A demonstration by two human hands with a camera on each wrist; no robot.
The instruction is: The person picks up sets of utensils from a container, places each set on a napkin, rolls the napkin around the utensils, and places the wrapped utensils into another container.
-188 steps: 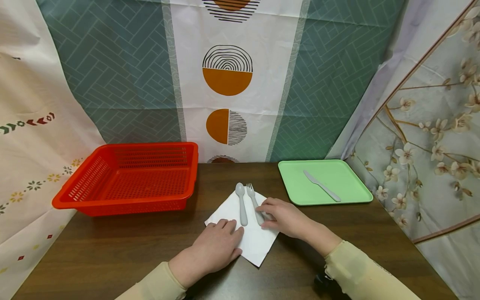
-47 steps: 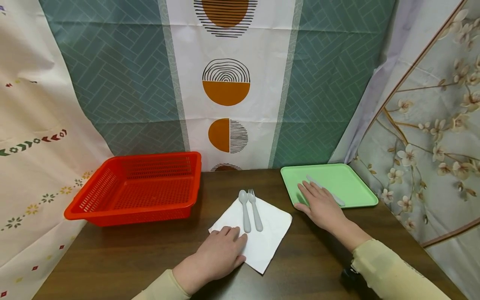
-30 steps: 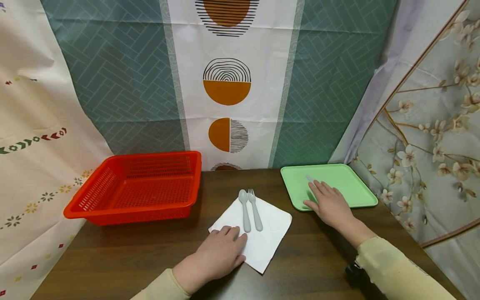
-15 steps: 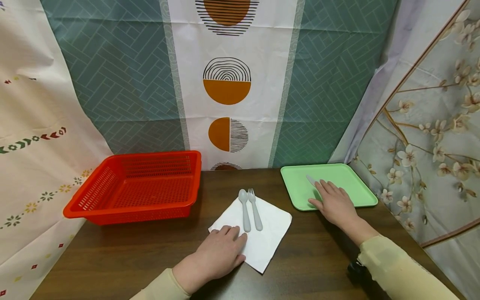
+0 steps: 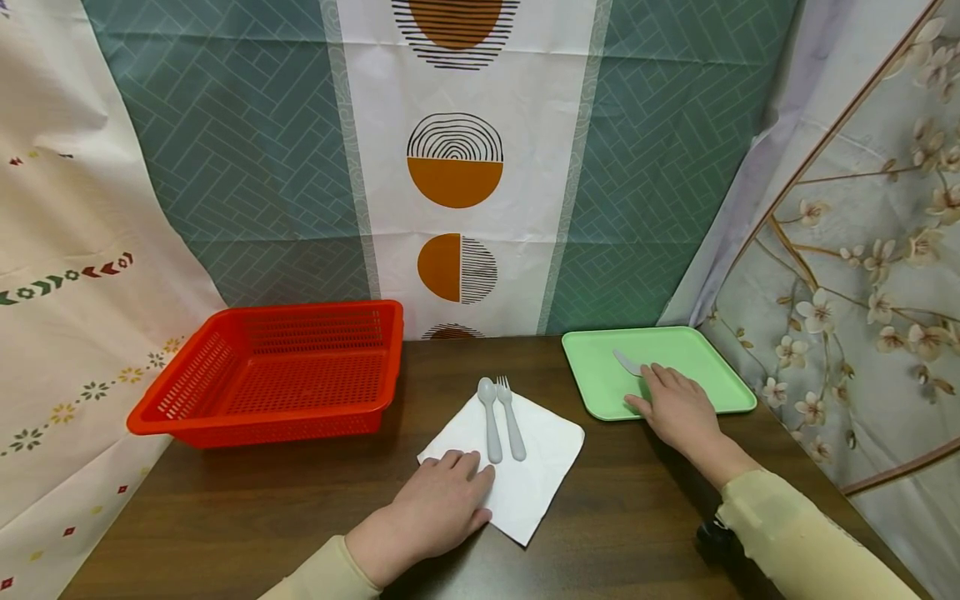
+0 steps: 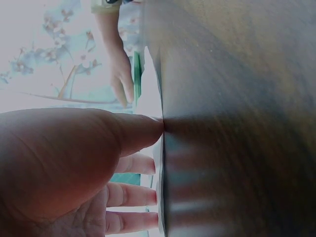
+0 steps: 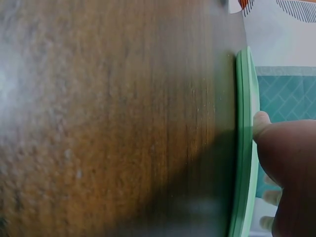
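A white napkin [image 5: 536, 492] lies on the brown table, with a grey spoon [image 5: 490, 425] and a grey fork [image 5: 512, 425] side by side on it. My left hand [image 5: 435, 504] rests on the napkin's left corner; in the left wrist view its fingertips [image 6: 148, 197] press down on the napkin. To the right, my right hand [image 5: 682, 408] is over a green tray [image 5: 697, 354], covering the handle of a grey knife [image 5: 627, 363]. Only the knife's blade shows past the fingers. The right thumb [image 7: 261, 121] is spread apart from the fingers, at the tray's near edge.
A red perforated basket [image 5: 285, 425] stands at the back left of the table [image 5: 300, 517]. Patterned cloths hang behind and along both sides. A dark object [image 5: 714, 533] sits under my right wrist.
The right hand has left the fork on the napkin, gone over to the tray, and lately slid right along the knife, showing more blade. The left hand stays on the napkin.
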